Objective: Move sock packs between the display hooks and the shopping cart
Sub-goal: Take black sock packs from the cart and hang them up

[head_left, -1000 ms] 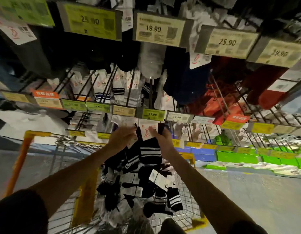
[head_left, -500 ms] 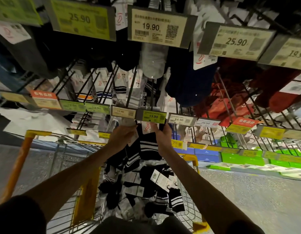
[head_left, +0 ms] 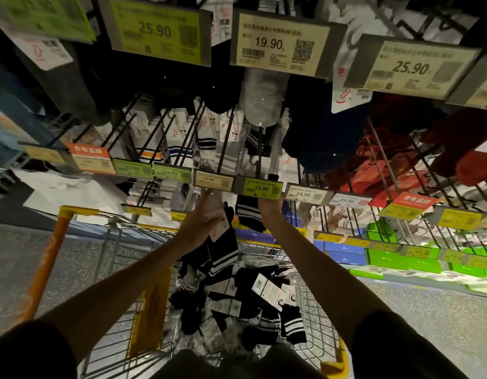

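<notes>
The left hand (head_left: 201,224) pinches a black striped sock pack (head_left: 223,253) by its card, at 12 o'clock from the shopping cart (head_left: 313,305). The right hand (head_left: 269,210) reaches behind the green price tag (head_left: 261,187); its fingers are hidden, so their state cannot be told.

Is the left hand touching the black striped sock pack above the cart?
Touching. Head view: the left hand grips the black striped sock pack by its white card header.

Shop aisle, seemingly: price tags (head_left: 280,45), cart (head_left: 72,212).
</notes>
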